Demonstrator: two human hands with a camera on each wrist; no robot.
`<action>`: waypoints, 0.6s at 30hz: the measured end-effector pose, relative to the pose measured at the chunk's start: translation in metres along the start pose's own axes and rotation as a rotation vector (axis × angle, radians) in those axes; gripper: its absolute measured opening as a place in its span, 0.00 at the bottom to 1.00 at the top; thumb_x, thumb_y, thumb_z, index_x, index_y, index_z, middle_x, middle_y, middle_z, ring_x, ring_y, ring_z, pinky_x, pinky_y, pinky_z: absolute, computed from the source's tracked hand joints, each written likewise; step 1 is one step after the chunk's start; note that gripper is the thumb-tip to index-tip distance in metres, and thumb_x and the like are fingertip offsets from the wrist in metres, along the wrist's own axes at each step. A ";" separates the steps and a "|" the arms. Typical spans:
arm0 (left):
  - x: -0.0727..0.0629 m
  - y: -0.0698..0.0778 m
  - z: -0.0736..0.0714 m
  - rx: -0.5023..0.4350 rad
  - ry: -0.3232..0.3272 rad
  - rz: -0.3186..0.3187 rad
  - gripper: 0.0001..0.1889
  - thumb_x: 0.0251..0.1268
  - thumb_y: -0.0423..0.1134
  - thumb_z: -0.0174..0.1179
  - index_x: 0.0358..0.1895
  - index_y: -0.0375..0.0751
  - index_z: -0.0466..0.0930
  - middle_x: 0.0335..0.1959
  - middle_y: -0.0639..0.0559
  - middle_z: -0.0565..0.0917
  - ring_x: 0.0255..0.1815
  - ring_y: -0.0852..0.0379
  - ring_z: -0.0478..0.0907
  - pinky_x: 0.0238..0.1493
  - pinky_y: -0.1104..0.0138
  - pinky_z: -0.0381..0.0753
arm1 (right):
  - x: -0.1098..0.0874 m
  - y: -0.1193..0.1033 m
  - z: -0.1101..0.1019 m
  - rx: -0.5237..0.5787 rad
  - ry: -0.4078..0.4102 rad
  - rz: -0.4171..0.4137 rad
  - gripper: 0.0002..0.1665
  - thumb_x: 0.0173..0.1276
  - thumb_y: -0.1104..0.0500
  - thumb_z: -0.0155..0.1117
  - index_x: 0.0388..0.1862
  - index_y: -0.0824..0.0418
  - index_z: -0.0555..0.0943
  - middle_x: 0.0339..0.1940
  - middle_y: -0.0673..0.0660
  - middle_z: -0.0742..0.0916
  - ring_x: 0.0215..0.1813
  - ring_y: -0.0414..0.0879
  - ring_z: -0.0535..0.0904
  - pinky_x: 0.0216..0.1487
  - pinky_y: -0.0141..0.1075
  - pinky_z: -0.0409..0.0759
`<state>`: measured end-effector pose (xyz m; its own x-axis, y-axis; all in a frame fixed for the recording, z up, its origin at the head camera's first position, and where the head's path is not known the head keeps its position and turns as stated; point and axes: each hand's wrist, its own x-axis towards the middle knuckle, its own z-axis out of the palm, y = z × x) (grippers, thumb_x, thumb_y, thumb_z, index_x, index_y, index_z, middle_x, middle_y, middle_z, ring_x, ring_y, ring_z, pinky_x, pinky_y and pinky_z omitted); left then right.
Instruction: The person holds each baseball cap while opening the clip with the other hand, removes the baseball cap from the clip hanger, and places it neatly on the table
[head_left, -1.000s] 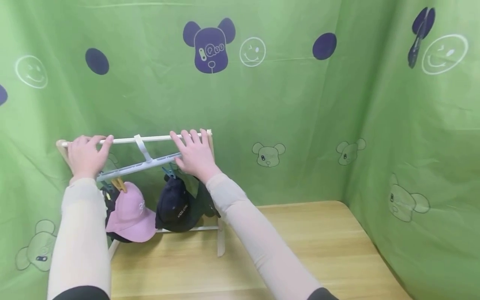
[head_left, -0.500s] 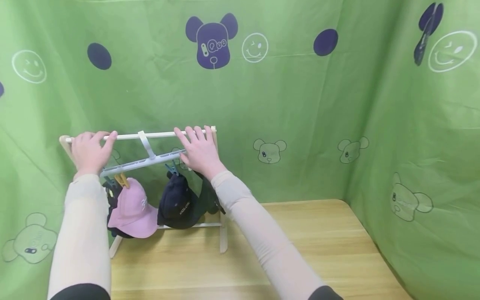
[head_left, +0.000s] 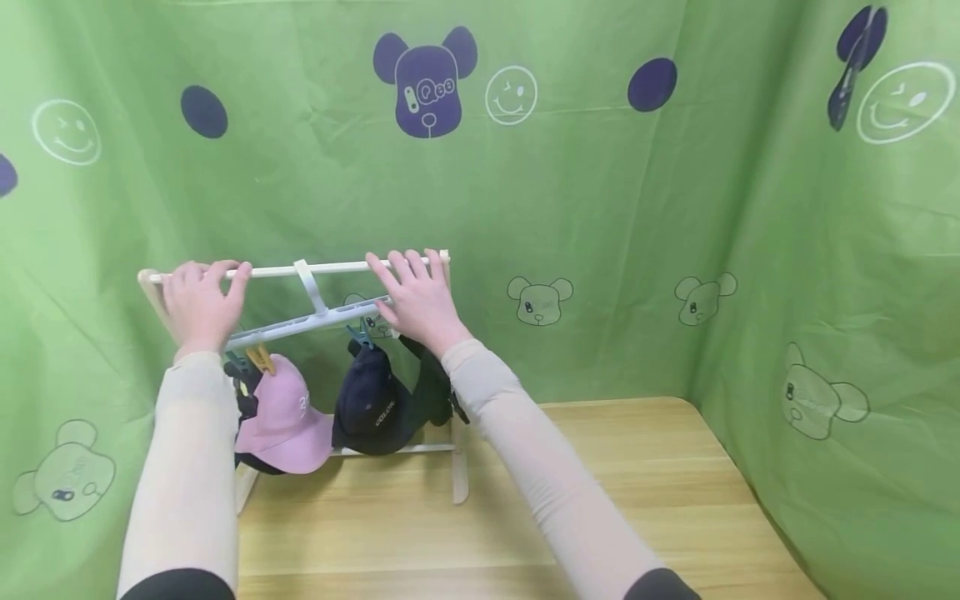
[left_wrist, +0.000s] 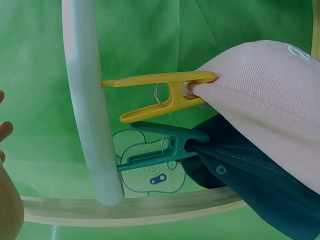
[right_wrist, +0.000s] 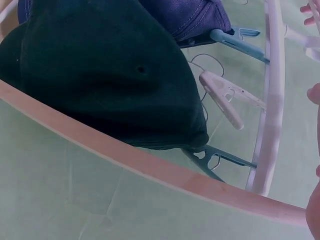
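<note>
My left hand grips the left end of the white top rod of a wooden-sided rack. My right hand holds the same rod near its right end, fingers curled over it. From the rod hangs a pale blue clip hanger, tilted lower at its left. A yellow clip pinches a pink cap, beside a green clip on a dark cap. A navy cap and a dark green cap hang at the right. One pale clip between them holds nothing.
The rack's wooden feet stand on a wood-grain table with a rounded back right corner. Green printed curtain encloses the back and sides. A lower white rail runs beneath the caps.
Both hands and the rack, with its hanger and caps, have shifted to the right across the table. The grip on the rod looks the same throughout.
</note>
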<state>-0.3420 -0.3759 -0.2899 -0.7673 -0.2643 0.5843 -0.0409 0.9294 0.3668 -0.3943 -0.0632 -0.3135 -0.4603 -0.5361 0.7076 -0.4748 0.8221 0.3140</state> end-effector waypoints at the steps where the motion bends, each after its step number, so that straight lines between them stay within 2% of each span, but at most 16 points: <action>1: 0.000 0.001 0.001 -0.003 0.006 -0.001 0.37 0.71 0.69 0.33 0.63 0.44 0.75 0.57 0.31 0.74 0.62 0.34 0.64 0.72 0.40 0.47 | -0.001 0.002 0.000 0.002 0.005 -0.001 0.41 0.68 0.34 0.52 0.77 0.43 0.57 0.64 0.51 0.74 0.63 0.49 0.68 0.71 0.49 0.58; 5: -0.003 0.005 0.002 -0.022 0.018 -0.004 0.35 0.72 0.68 0.35 0.63 0.46 0.75 0.57 0.32 0.74 0.63 0.35 0.64 0.73 0.42 0.48 | -0.004 0.007 0.000 0.002 0.016 -0.003 0.41 0.68 0.34 0.52 0.77 0.43 0.57 0.64 0.51 0.74 0.64 0.49 0.67 0.71 0.49 0.57; 11: -0.007 0.013 0.004 -0.035 0.029 0.001 0.35 0.71 0.69 0.35 0.63 0.47 0.75 0.60 0.33 0.74 0.69 0.36 0.61 0.76 0.43 0.43 | -0.009 0.016 0.000 0.016 0.034 -0.010 0.40 0.70 0.35 0.51 0.77 0.43 0.57 0.64 0.51 0.74 0.64 0.49 0.67 0.72 0.50 0.55; 18: -0.012 0.024 0.011 -0.052 0.058 0.015 0.32 0.72 0.67 0.37 0.62 0.48 0.76 0.59 0.35 0.75 0.69 0.38 0.61 0.76 0.45 0.43 | -0.019 0.028 0.002 0.003 0.056 -0.013 0.39 0.71 0.34 0.48 0.77 0.42 0.57 0.64 0.51 0.74 0.64 0.49 0.67 0.71 0.49 0.56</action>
<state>-0.3407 -0.3476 -0.2958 -0.7288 -0.2668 0.6306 0.0046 0.9191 0.3941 -0.4003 -0.0307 -0.3195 -0.4117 -0.5347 0.7379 -0.4829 0.8147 0.3210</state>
